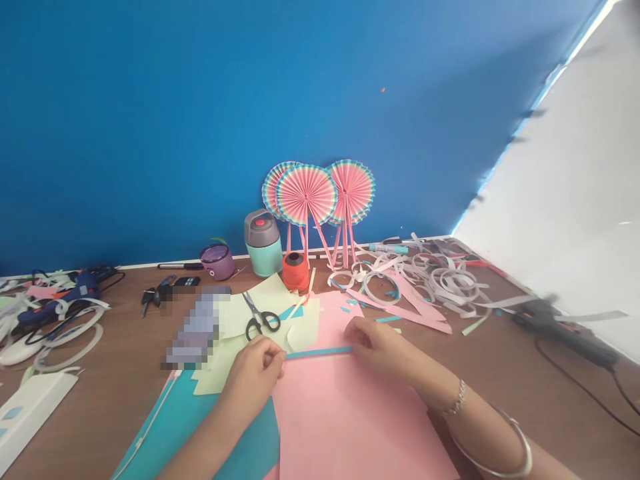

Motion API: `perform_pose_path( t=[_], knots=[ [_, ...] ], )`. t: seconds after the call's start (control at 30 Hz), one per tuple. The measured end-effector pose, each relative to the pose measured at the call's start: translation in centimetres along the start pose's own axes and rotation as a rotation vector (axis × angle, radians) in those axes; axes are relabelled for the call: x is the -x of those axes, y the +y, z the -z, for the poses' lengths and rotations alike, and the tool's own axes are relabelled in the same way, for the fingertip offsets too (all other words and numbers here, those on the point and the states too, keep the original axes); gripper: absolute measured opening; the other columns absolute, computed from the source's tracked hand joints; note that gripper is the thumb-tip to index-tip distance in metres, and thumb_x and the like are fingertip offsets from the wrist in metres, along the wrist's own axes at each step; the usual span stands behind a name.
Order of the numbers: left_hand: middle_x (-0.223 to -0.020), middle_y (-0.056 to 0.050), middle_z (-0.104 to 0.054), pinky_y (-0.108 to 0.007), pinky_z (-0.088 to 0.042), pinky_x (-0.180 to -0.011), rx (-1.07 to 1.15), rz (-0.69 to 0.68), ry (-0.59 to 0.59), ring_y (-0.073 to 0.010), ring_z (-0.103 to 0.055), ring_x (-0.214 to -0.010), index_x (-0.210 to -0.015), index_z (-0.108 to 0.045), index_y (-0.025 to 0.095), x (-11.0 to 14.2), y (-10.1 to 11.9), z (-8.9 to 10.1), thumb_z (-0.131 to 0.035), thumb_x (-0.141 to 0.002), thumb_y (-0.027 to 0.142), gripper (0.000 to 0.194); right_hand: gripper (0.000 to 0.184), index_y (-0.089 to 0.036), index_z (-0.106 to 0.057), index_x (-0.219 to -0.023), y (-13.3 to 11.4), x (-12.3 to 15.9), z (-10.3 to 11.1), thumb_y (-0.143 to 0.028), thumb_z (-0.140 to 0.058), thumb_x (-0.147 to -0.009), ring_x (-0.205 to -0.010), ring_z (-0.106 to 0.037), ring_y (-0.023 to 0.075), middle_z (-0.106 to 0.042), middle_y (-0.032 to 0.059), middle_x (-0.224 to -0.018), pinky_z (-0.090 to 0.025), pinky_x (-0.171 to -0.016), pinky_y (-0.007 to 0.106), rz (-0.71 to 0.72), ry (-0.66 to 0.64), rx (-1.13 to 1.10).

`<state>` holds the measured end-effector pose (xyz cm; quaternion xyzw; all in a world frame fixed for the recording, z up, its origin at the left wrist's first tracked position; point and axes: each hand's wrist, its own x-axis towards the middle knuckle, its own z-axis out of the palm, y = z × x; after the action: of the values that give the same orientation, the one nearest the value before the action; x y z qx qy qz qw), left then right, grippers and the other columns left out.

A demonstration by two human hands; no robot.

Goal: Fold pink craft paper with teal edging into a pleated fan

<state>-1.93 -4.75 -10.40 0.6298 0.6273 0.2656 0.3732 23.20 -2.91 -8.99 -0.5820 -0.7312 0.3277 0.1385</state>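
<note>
The pink sheet [357,413] lies on the brown table [480,373], and a narrow blue strip [320,353] runs along its far edge. The left hand [257,373] pinches the strip's left end between thumb and finger, at the sheet's far left corner. The right hand [377,343] is at the other end of the strip, with fingers bent; I cannot tell how tightly they close. Left of the sheet there are teal paper [245,440] and pale green paper [220,363], with black-handled scissors [259,320] on the green one. Beyond the sheet stand round pleated fans [306,195].
</note>
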Motion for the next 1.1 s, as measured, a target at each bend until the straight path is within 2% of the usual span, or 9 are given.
perform_pose_path(
  t=[0.23,0.77,1.1],
  knots=[
    [-0.071,0.000,-0.053,-0.025,-0.043,-0.054,-0.047,-0.009,0.017,-0.0125,-0.055,-0.054,-0.058,-0.048,0.019,-0.27,0.12,-0.16,-0.046,-0.075,0.033,0.022,0.024,-0.021,-0.055,-0.088,0.00,-0.13,-0.20,-0.009,-0.044,-0.071,-0.062,-0.052,0.0124,-0.060,-0.0018,-0.068,-0.030,-0.051,0.021,-0.027,0.005,0.022],
    [-0.070,0.001,-0.049,-0.025,-0.038,-0.055,-0.204,-0.045,0.054,-0.0117,-0.049,-0.052,-0.055,-0.046,0.020,-0.31,0.60,-0.24,-0.044,-0.075,0.027,0.022,0.028,-0.020,-0.056,-0.090,-0.02,-0.21,-0.19,-0.006,-0.045,-0.069,-0.064,-0.054,0.0130,-0.062,-0.0008,-0.071,-0.031,-0.053,0.021,-0.016,0.000,-0.003],
    [-0.069,0.001,-0.048,-0.026,-0.036,-0.055,-0.270,-0.064,0.058,-0.0116,-0.047,-0.052,-0.055,-0.044,0.020,-0.26,0.67,-0.15,-0.042,-0.075,0.026,0.021,0.032,-0.021,-0.057,-0.091,0.11,-0.19,-0.35,-0.004,-0.044,-0.066,-0.064,-0.052,0.0129,-0.060,-0.0014,-0.068,-0.027,-0.052,0.021,-0.023,0.010,0.026]
  ],
)
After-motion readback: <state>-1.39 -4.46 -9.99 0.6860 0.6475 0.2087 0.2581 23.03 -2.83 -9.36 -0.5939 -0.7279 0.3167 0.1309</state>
